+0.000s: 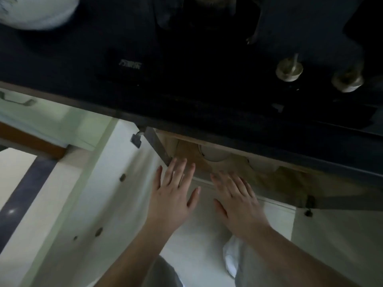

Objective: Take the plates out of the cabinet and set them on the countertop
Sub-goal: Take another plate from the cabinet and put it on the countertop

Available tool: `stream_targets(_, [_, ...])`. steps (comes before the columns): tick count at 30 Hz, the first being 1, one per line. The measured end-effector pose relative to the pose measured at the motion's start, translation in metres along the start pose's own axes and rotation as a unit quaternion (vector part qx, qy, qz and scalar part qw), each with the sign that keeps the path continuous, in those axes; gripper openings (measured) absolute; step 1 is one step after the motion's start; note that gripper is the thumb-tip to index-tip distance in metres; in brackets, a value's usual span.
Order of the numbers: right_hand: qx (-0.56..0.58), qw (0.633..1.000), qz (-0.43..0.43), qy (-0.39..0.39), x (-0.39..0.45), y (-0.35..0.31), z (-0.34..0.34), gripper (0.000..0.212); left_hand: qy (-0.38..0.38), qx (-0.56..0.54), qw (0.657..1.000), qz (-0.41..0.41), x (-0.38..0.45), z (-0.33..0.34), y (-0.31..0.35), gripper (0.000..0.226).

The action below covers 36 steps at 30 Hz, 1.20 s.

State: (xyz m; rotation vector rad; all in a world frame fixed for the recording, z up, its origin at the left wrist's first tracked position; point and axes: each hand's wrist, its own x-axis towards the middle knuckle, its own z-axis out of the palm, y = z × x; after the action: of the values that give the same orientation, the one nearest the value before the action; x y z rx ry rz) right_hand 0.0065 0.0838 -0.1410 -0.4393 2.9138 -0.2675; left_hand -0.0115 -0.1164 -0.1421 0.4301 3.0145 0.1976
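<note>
I look steeply down at an open lower cabinet with a wooden shelf under the dark countertop. Two pale round plates show at the shelf's front: one plate near the middle, another plate further right, both partly hidden by the counter edge. My left hand is stretched flat, fingers straight, its tips at the shelf's left front corner. My right hand is also flat with spread fingers, just short of the shelf. Neither hand holds anything.
The white cabinet door stands swung open on the left. A dark cooktop with two brass burner caps lies on the counter. A white round dish sits at the counter's far left. Pale floor lies below.
</note>
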Motion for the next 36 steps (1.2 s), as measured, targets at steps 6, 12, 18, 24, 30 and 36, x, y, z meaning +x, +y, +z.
stream_targets(6, [-0.047,0.999,-0.001,0.005,0.04,0.049,0.088,0.058,0.017,-0.012,0.999,-0.025,0.019,0.094,-0.024,0.064])
stream_targets(12, [-0.061,0.997,-0.012,0.055,0.078,0.089,0.146,0.056,0.052,-0.024,0.998,-0.008,0.059,0.177,-0.026,0.059])
stream_targets(18, [-0.087,0.993,-0.034,0.067,0.093,0.117,0.184,0.061,0.075,0.004,0.997,0.027,0.105,0.235,-0.018,0.06])
stream_targets(24, [-0.067,0.994,-0.042,0.073,0.103,0.15,0.23,0.06,0.053,0.052,0.996,0.052,0.145,0.273,-0.019,0.07])
stream_targets(30, [-0.155,0.984,-0.024,0.079,0.124,0.166,0.268,0.062,0.059,0.098,0.99,0.078,0.178,0.311,-0.026,0.069])
stream_targets(36, [-0.144,0.986,-0.034,0.073,0.151,0.187,0.297,0.062,0.029,0.096,0.994,0.049,0.207,0.354,-0.05,0.068])
